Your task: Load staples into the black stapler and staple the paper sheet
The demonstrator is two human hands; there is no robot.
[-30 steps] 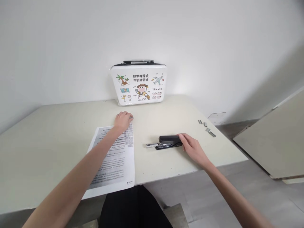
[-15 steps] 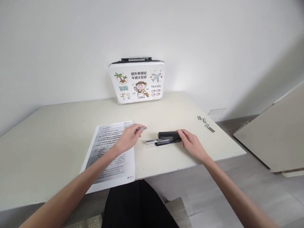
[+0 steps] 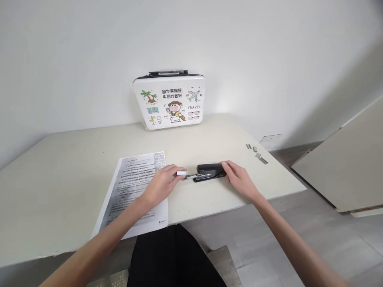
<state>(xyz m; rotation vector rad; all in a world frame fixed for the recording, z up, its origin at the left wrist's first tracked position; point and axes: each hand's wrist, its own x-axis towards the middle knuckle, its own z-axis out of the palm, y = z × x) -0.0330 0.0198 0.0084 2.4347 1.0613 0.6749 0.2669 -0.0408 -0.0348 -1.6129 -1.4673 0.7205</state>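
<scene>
Cream table (image 3: 68, 179) with stapler (image 3: 207, 170) stands against white wall (image 3: 251, 59).

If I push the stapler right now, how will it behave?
The stapler should slide rather than roll: its long, low body lies along the table. Probably stiff and fairly heavy for its size, given the shiny metal parts. The rail jutting from its left end might shift or catch.

Soft light, wall (image 3: 335, 95) shadowed rightward
</scene>
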